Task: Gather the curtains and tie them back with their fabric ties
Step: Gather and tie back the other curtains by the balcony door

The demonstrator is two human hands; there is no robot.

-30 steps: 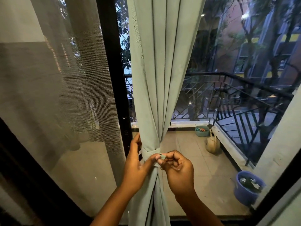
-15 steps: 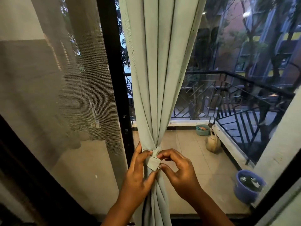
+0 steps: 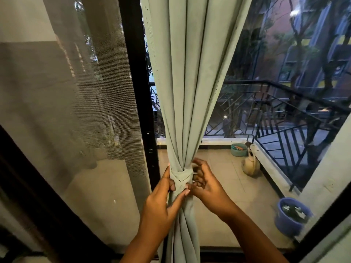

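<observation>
In the head view, the green curtain (image 3: pixel 188 92) hangs with its long axis vertical and is gathered at the fabric tie (image 3: pixel 180 180), wrapped horizontally. The tie is gripped by the left hand (image 3: pixel 161 204) and pinched by the right hand (image 3: pixel 206 184). No writing is seen.

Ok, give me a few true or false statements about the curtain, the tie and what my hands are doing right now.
1. The fabric tie is wrapped around the gathered green curtain. True.
2. The left hand hangs free of the curtain. False: its thumb and fingers grip the bundle at the tie.
3. The right hand has its fingers at the tie's right side. True.
4. A red bucket stands on the balcony. False: the bucket at lower right is blue.
5. The curtain is spread flat across the glass. False: it is bunched into one bundle.
</observation>
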